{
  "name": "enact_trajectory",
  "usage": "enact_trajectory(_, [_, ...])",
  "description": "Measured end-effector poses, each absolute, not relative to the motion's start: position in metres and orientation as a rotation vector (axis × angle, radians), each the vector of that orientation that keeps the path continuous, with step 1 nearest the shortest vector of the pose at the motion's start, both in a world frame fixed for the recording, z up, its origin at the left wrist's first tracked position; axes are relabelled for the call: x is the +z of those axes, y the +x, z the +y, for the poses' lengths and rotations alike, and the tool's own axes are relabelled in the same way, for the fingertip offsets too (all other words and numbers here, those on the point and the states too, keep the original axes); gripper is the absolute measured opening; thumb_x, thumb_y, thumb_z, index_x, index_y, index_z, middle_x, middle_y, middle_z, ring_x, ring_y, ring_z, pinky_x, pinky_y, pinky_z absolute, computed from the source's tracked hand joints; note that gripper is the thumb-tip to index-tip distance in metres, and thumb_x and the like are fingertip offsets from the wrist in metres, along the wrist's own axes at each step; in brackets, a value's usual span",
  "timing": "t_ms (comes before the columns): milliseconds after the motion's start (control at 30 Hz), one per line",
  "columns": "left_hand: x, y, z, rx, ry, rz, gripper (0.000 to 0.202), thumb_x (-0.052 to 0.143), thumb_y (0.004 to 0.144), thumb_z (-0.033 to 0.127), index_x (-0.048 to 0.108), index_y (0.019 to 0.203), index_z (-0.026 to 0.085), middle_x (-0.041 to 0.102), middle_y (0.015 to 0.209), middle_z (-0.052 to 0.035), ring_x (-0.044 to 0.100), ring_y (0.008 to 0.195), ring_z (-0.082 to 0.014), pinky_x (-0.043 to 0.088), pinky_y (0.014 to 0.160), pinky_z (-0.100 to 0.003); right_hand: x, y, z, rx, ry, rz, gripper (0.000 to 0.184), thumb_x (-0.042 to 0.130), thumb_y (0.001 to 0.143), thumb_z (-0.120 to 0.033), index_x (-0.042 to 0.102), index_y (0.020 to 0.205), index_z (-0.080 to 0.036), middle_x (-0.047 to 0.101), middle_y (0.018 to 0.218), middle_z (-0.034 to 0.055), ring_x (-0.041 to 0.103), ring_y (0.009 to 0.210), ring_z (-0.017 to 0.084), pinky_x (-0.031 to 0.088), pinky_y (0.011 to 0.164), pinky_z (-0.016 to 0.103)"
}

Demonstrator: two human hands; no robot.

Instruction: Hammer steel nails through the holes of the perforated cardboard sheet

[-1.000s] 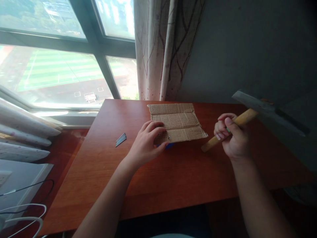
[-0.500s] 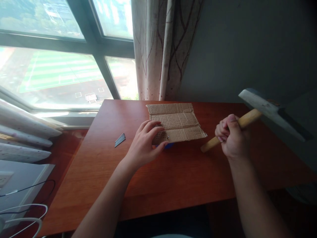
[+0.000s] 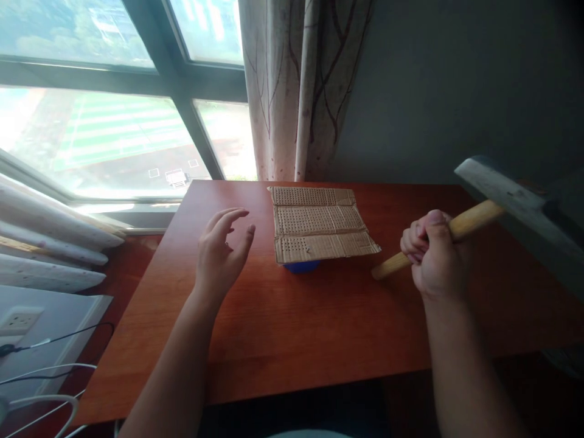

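My right hand (image 3: pixel 435 255) is wrapped round the wooden handle of a hammer (image 3: pixel 506 191), raised at the right with its metal head up and to the right. My left hand (image 3: pixel 223 249) is left of the cardboard, open, with thumb and fingers curved apart and nothing visible between them. It hides the spot where several nails lay. A sheet of corrugated cardboard (image 3: pixel 317 222) with rows of punched holes rests on a blue object (image 3: pixel 302 266), mostly hidden beneath it. Something small (image 3: pixel 308 249) shows at the last hole of the front row; I cannot make it out.
The reddish wooden table (image 3: pixel 314 340) stands against a dark wall and a bright window (image 3: pixel 114 134). A patterned curtain (image 3: pixel 278 109) hangs behind it. White and black cables (image 3: pixel 50 398) and a wall socket (image 3: pixel 20 319) are at the lower left.
My left hand has moved left, away from the cardboard to where the nails lay, uncovering the cardboard's front left corner. The hammer in my right hand has shifted slightly right.
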State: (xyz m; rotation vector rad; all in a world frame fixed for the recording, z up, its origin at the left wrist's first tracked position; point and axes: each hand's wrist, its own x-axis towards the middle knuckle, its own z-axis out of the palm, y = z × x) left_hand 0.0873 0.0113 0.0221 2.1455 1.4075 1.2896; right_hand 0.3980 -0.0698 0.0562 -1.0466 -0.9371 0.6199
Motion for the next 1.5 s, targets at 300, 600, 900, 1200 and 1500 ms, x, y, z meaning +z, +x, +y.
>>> enact_trajectory(300, [0.043,0.085,0.004,1.164,2.361,1.319,0.025,0.059,0.092,0.031,0.068,0.114,0.022,0.067,0.127,-0.0085,0.064,0.116,-0.0249,0.05,0.1,-0.04,0.056,0.399,-0.073,0.602,-1.014,-0.926,0.04,0.068,0.089,-0.037,0.046,0.061,-0.02,0.031,0.046,-0.0093,0.027,0.035,0.004,0.018,0.036,0.021])
enact_trajectory(600, [0.026,0.04,-0.007,0.184,2.299,2.164,0.028,0.047,0.093,0.041,0.071,0.095,0.026,0.074,0.095,-0.0081,0.068,0.08,-0.0289,0.038,0.058,-0.034,0.056,0.398,-0.073,0.628,-0.99,-0.895,0.036,0.067,0.09,-0.032,0.05,0.061,-0.019,0.032,0.046,-0.009,0.026,0.035,0.005,0.015,0.036,0.023])
enact_trajectory(900, [0.021,0.04,-0.01,-0.061,2.254,2.191,0.03,0.044,0.092,0.039,0.07,0.103,0.027,0.074,0.107,-0.0074,0.069,0.086,-0.0285,0.036,0.059,-0.032,0.056,0.4,-0.074,0.631,-0.978,-0.908,0.035,0.066,0.089,-0.031,0.05,0.06,-0.019,0.03,0.045,-0.0089,0.024,0.034,0.005,0.013,0.036,0.025])
enact_trajectory(1200, [0.021,0.043,-0.01,-0.111,2.381,2.155,0.031,0.043,0.094,0.04,0.07,0.092,0.025,0.074,0.098,-0.0083,0.069,0.076,-0.026,0.03,0.053,-0.031,0.057,0.399,-0.075,0.622,-0.991,-0.897,0.035,0.068,0.087,-0.032,0.051,0.059,-0.02,0.031,0.044,-0.0083,0.024,0.034,0.006,0.012,0.036,0.027])
enact_trajectory(1500, [0.019,0.047,-0.011,-0.027,2.469,2.08,0.026,0.046,0.093,0.035,0.068,0.089,0.023,0.075,0.095,-0.0085,0.07,0.075,-0.025,0.029,0.05,-0.029,0.058,0.398,-0.076,0.626,-1.003,-0.898,0.035,0.068,0.087,-0.031,0.05,0.059,-0.021,0.03,0.044,-0.0087,0.023,0.035,0.006,0.013,0.036,0.026])
